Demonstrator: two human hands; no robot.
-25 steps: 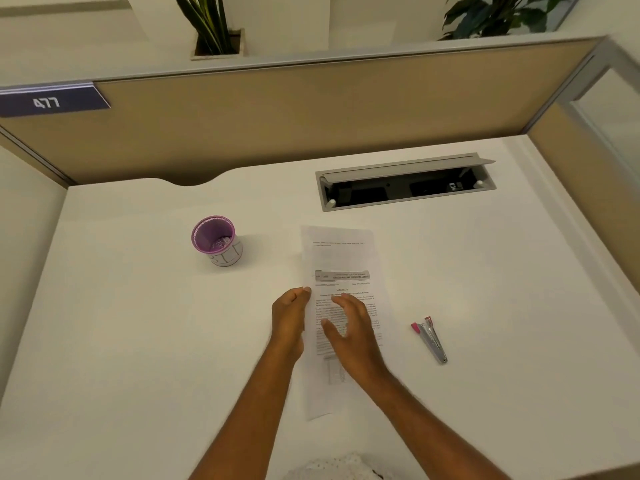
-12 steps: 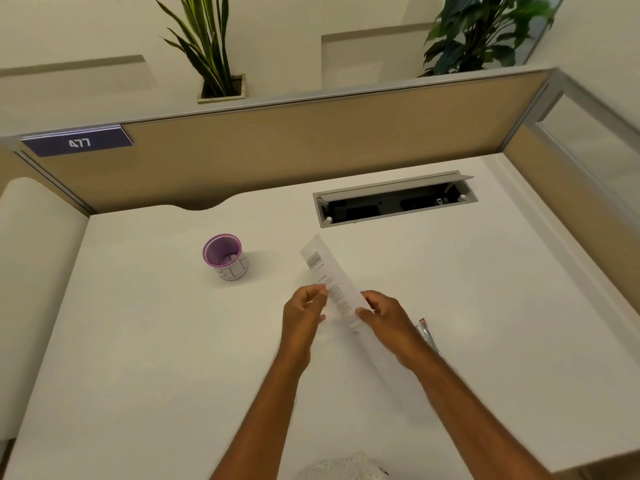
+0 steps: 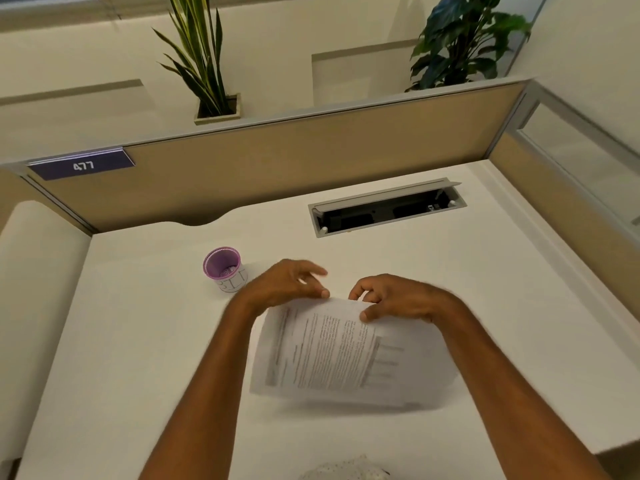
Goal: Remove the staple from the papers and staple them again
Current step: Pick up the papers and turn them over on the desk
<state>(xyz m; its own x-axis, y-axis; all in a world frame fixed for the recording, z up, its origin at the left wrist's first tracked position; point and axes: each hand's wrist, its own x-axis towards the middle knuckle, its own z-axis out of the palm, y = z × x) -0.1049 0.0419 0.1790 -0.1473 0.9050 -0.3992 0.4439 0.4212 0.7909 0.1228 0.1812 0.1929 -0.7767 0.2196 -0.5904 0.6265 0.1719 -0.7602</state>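
White laminate forms the tabletop [image 3: 131, 341], enclosed by tan partition panels [image 3: 277, 161]. A purple plate marked 477 [image 3: 81, 164] sits on the partition's left end. A purple-rimmed cup [image 3: 224, 268] stands left of centre. The left hand [image 3: 287, 284] pinches the far edge of the papers [image 3: 332, 351], remaining fingers spread. The papers are raised above the tabletop centre, blurred. The right hand [image 3: 394, 299] pinches the same edge. A grey cable tray [image 3: 388, 207], lid open, lies near the far right edge. Two potted plants stand behind the partition.
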